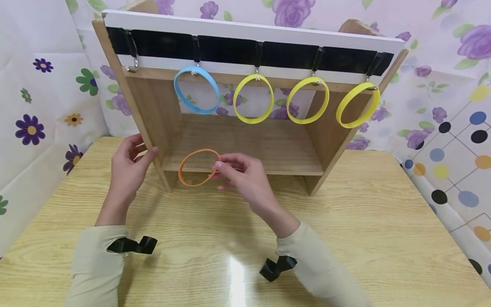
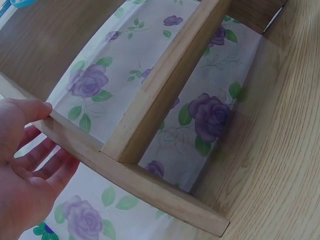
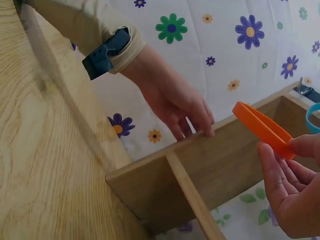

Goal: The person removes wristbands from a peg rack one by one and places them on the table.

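Woodgrain desk below; right fingers pinch the orange ring by one side, so it could twist; left fingers grip the rack; tugging might shift it.

The right grip pinches an orange ring

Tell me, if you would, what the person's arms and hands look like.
The left sleeve and right sleeve are long, plain and beige. A blocky black device sits on the left one, a similar device on the right. The left hand and right hand are bare; no cables show.
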The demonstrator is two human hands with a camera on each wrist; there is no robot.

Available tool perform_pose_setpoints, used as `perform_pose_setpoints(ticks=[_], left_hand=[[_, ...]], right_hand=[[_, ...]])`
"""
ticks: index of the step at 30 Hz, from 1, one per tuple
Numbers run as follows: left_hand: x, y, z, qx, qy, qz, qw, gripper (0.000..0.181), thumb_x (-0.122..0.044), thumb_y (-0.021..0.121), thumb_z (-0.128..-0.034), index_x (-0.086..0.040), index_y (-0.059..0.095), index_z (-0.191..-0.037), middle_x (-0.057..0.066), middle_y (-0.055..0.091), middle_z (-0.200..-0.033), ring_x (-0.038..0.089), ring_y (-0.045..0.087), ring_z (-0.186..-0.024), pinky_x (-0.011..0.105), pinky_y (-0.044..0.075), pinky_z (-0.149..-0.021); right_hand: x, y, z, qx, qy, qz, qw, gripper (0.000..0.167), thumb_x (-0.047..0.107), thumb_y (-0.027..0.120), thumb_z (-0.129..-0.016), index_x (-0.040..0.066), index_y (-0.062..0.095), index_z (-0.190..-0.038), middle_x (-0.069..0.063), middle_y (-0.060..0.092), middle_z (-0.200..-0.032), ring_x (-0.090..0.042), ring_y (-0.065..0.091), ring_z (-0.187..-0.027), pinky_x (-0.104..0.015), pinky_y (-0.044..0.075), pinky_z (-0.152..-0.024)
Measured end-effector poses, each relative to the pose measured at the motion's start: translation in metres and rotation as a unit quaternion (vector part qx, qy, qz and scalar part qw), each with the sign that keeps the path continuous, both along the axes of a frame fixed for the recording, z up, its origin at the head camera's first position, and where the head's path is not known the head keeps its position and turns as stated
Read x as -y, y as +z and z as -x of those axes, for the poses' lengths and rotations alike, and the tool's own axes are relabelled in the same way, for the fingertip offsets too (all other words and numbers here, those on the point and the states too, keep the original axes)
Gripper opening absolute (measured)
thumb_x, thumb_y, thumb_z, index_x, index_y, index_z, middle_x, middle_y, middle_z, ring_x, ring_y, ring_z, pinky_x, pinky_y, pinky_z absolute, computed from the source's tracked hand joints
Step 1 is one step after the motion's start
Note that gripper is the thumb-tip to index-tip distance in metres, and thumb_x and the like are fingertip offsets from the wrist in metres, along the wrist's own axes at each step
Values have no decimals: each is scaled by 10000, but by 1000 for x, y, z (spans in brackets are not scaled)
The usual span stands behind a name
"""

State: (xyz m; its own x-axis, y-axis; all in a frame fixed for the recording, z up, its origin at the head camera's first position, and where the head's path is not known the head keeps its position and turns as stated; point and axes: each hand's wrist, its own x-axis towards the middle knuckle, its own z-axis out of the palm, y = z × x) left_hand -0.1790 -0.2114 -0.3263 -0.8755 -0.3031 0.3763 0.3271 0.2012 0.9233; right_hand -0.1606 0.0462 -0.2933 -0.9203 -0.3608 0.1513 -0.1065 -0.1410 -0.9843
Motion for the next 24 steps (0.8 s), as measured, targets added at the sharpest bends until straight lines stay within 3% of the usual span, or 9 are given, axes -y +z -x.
perform_pose_setpoints(ticks=[8,15,24], left_hand=[[1,0,0,-2,-24,-39,10000,315,-3,641,-894,-75,588,-1196,-26,556,-1105,121,551,-1030,147,462,-843],[0,0,-1,70,-40,53,10000,331,-25,636,-905,-68,573,-1228,-25,545,-1126,126,541,-1045,149,460,-853],[2,1,-1,228,22,311,9993,383,-68,622,-929,-28,521,-1296,-25,522,-1172,121,524,-1086,180,458,-897]], right_hand=[[-19,-11,5,192,-237,-132,9994,313,55,577,-966,-134,553,-1215,-232,644,-1031,-347,668,-915,-320,577,-654],[-40,-19,7,376,-535,-518,9965,304,78,591,-963,-86,580,-1219,-179,659,-1022,-299,664,-923,-323,578,-659],[-65,-34,7,338,-614,-1070,9918,290,105,601,-963,-59,604,-1202,-227,636,-1067,-220,671,-892,-358,581,-679]])
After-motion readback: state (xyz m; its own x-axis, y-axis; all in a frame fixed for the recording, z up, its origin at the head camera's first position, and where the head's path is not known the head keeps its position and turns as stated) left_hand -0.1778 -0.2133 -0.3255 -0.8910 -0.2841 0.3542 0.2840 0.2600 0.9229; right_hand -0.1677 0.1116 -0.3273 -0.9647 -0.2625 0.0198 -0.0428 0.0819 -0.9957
